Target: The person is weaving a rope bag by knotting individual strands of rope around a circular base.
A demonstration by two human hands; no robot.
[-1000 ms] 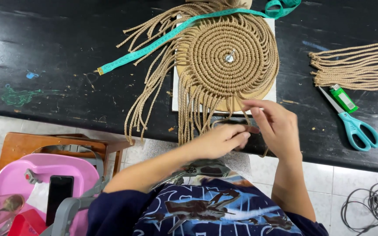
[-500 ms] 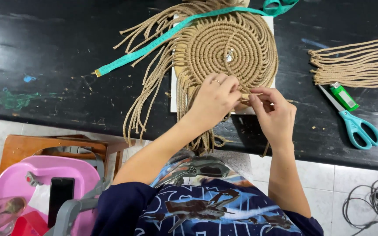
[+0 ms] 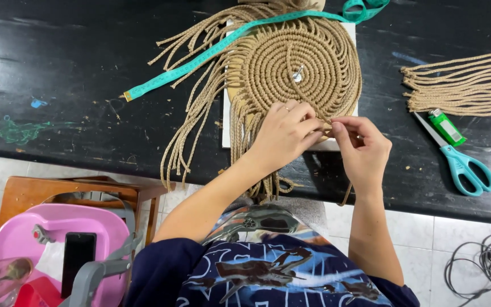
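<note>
A long black table (image 3: 75, 74) filled the upper part of the view, its top scratched and dabbed with green paint. On it, at the middle, lay a round mat (image 3: 296, 68) coiled from tan cord, resting on a pale board (image 3: 336, 145) with loose cord ends (image 3: 200, 113) fanning off to the left and hanging over the near edge. A bundle of cut cords (image 3: 461, 82) lay well apart to the right. A teal tape measure (image 3: 200, 57) ran slantwise across the mat's top and off to the left. Near the bundle lay teal-handled scissors (image 3: 464, 165), with a green lighter (image 3: 445, 126) just beside the blade.

The left hand (image 3: 282, 133) rested on the mat's near edge, fingers curled tight and pinching a cord. The right hand (image 3: 362, 148), just beside it, pinched the same spot of cord between thumb and forefinger, the two hands' fingertips nearly touching.
</note>
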